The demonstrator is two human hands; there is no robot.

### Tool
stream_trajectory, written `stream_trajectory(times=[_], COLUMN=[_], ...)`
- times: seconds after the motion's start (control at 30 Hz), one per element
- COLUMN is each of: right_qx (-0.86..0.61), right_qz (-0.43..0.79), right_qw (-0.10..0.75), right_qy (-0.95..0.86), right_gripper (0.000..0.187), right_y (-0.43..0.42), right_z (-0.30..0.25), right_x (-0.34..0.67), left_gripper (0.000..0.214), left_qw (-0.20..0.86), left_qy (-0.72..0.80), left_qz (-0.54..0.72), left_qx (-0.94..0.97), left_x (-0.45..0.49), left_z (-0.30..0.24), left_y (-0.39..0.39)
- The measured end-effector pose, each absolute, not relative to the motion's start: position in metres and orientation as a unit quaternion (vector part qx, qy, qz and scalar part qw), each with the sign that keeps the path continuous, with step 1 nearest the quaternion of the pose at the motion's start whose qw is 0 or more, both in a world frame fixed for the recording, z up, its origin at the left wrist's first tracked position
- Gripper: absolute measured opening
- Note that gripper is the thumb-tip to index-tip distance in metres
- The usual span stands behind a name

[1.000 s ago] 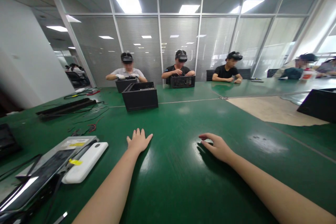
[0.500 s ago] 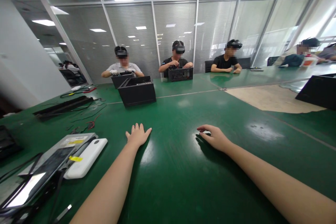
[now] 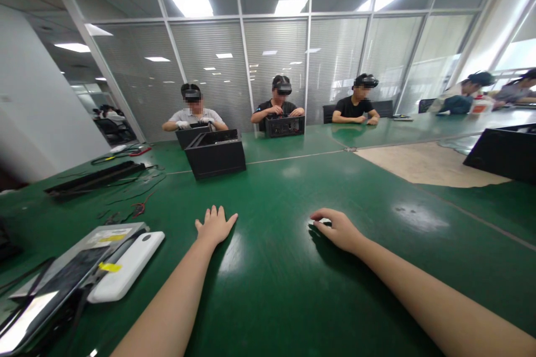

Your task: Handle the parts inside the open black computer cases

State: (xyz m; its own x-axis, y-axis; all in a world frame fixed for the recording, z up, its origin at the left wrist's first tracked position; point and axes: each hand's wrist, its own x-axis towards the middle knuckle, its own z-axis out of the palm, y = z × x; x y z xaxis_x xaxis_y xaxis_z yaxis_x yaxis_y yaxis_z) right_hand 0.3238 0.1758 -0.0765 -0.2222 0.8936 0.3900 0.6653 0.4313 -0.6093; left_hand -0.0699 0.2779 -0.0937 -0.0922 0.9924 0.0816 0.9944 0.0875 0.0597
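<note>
Right of a white, rounded plastic case [image 3: 129,266] that a careless leftward sweep could knock, my left hand [image 3: 213,227] spreads its fingers, my right hand [image 3: 341,230] half-curls, both empty.

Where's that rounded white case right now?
In the head view, the white case is at lower left on the green table, left of your left hand and just beside the flat silver box.

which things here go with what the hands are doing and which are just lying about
With the hands:
left hand, palm down, fingers spread
right hand, half-curled, seemingly holding nothing
green table

Seemingly lying about:
black box
white block
red wire
brown sheet
</note>
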Motion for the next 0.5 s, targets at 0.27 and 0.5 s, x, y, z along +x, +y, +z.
stream_trajectory(times=[0.27,0.5], right_qx=[-0.498,-0.492], right_qz=[0.154,0.145], right_qw=[0.369,0.377], right_qy=[-0.77,-0.771], right_gripper=[0.02,0.018], right_y=[0.1731,0.1719], right_z=[-0.0753,-0.0764], right_x=[0.3222,0.3188], left_gripper=[0.091,0.091], left_qw=[0.009,0.006], left_qy=[-0.737,-0.734], left_qz=[-0.052,-0.052], left_qx=[-0.674,-0.677], left_x=[-0.0704,-0.0715], left_z=[-0.0928,-0.0917], left_y=[0.2766,0.274])
